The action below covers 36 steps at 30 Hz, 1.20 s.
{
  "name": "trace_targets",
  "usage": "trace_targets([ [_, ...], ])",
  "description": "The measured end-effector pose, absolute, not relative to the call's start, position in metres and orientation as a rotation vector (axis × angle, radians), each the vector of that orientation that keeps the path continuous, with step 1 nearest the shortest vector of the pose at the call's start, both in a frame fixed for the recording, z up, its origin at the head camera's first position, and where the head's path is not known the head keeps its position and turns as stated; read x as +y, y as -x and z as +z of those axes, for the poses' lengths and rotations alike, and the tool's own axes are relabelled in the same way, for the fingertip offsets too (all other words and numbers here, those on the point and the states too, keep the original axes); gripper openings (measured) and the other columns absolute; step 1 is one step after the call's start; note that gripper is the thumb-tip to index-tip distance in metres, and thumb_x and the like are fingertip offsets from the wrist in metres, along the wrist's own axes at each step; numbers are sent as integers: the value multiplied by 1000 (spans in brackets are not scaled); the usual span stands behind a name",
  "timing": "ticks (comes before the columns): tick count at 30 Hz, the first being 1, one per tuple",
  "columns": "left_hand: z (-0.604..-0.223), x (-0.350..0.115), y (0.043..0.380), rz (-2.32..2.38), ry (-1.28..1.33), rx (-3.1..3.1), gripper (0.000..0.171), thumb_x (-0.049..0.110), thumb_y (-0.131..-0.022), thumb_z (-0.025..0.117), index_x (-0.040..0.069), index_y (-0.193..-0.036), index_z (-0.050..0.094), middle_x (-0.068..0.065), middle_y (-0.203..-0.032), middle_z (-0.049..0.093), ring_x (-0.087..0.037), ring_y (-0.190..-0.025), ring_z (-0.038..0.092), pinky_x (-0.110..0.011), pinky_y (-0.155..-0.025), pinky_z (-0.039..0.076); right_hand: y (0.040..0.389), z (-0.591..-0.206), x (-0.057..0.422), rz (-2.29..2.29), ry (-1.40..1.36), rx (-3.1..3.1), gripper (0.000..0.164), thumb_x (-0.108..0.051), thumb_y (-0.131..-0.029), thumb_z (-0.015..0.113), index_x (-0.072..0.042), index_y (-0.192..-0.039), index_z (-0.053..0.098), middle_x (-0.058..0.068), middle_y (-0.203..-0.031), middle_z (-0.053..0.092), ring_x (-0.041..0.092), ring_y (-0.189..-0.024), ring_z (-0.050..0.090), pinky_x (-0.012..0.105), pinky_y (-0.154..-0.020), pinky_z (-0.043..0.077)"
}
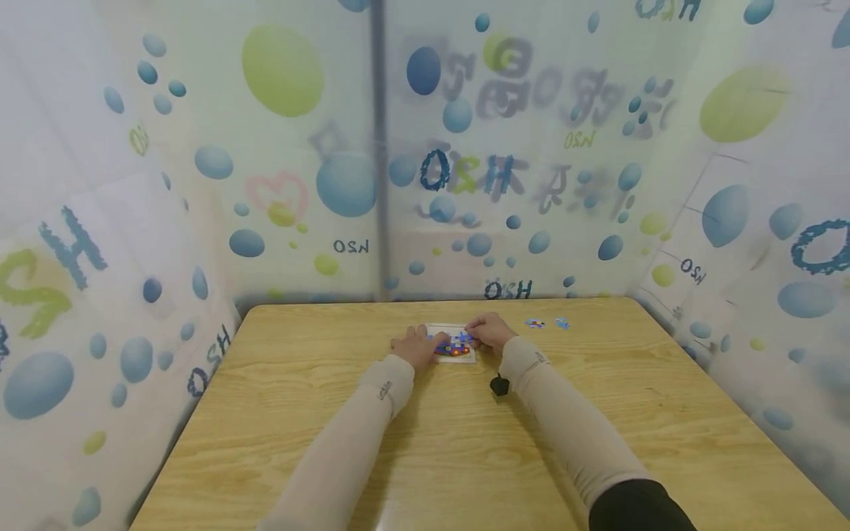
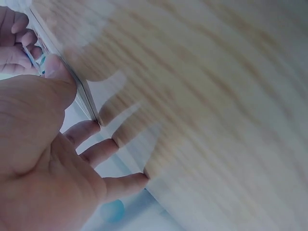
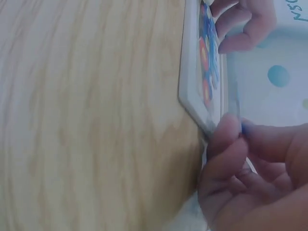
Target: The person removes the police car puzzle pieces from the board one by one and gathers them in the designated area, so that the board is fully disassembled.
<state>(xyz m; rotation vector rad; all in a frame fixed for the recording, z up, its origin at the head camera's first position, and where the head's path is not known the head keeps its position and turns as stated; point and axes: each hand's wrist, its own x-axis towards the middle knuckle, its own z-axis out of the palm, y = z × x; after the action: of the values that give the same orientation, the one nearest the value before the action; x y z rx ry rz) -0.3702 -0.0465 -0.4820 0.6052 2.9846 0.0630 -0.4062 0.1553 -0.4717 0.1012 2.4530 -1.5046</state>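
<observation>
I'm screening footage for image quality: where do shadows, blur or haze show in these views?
Head: soft arm shadows on the table; the puzzle board appears too small for fine detail. Left wrist: distinct finger shadows beside the left hand, with a hazy, pale lower right. Right wrist: a dim shadow near the right hand; the board's colors look soft-edged.

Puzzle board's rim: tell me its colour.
The rim is white, clearest in the right wrist view.

Mirrored "H2O" lettering (image 1: 468, 174) repeated across patterned walls (image 1: 292, 140), small print (image 1: 384, 390) on pale sleeves (image 1: 339, 457), illegible
</observation>
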Motion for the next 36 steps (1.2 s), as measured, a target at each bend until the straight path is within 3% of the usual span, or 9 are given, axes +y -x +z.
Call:
trace_targets([
  [7, -483, -46, 371, 73, -581, 2977, 48, 42, -100, 59, 41, -146, 46, -15, -136, 48, -35, -123, 48, -64, -90, 51, 406, -471, 170, -1549, -79, 2437, 25, 2, -101, 55, 8, -124, 63, 13, -94, 64, 13, -67, 59, 19, -56, 49],
  [14, -485, -45, 373, 59, -564, 2989, 50, 43, -99, 59, 42, -147, 45, -15, -138, 48, -34, -123, 49, -65, -91, 50, 401, -459, 184, -1553, -56, 2427, 32, 2, -102, 53, 7, -133, 58, 20, -114, 64, 17, -79, 64, 24, -66, 56],
  [24, -496, -44, 379, 212, -478, 3026, 61, 42, -96, 66, 23, -149, 42, -13, -145, 49, -34, -129, 46, -68, -91, 49, 402, -451, 200, -1553, -108, 2431, 38, 3, -102, 51, 6, -140, 54, 17, -112, 64, 21, -86, 65, 27, -70, 54],
  [36, -495, -46, 382, 238, -463, 3011, 67, 43, -97, 65, 19, -152, 35, -13, -151, 44, -35, -136, 42, -69, -96, 46, 402, -443, 224, -1518, -92, 2449, 36, -1, -105, 50, 5, -140, 52, 20, -123, 60, 27, -98, 65, 31, -79, 53],
])
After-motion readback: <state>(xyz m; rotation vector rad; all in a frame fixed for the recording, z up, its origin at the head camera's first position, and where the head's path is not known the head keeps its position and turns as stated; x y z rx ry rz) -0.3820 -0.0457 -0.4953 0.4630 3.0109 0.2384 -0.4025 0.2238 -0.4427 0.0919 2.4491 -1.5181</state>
